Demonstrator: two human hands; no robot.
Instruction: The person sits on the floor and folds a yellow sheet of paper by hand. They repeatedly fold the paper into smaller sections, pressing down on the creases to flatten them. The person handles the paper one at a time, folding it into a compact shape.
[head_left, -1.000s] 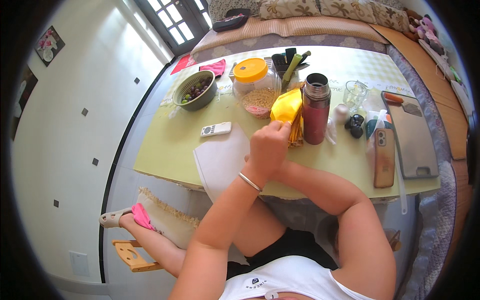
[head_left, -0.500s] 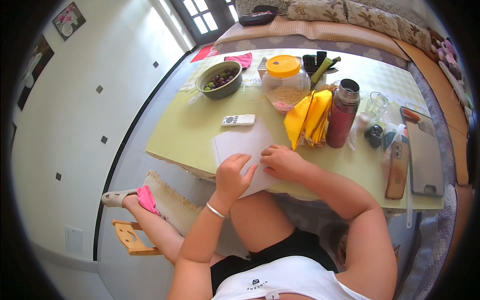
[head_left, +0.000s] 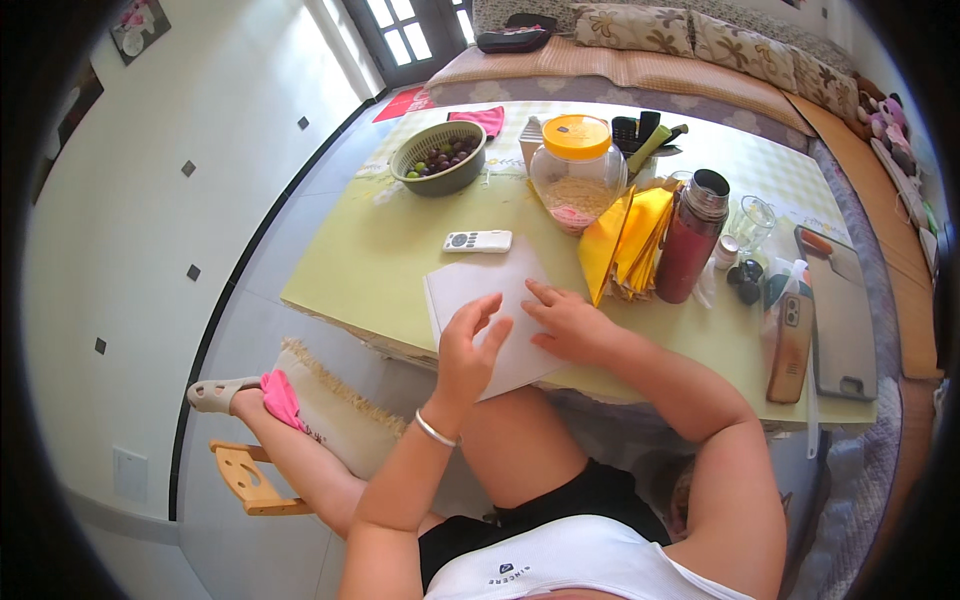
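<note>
White sheets of paper (head_left: 487, 275) lie on the table's near edge, one corner reaching over it toward my thigh. My left hand (head_left: 470, 345) is over the left part of the paper, fingers lightly curved and thumb apart, holding nothing. Whether it touches the sheet I cannot tell. On the right side of the paper my right hand (head_left: 568, 322) is open, fingers spread with the tips at the sheet. A white remote control (head_left: 478, 241) sits just beyond the paper's far edge. Folded yellow paper pieces (head_left: 630, 245) stand right of the sheets, beyond my right hand.
Behind stand a wide jar with a yellow lid (head_left: 577, 170) and a basket of grapes (head_left: 440, 160). A red thermos (head_left: 692, 237) without its cap, a glass mug (head_left: 752, 222), a phone (head_left: 790, 345) and a grey board (head_left: 838, 310) occupy the right side.
My left hand has lifted slightly, its fingers pointing more upward. My right hand's fingers have straightened and spread on the paper. The whole view has shifted a little.
</note>
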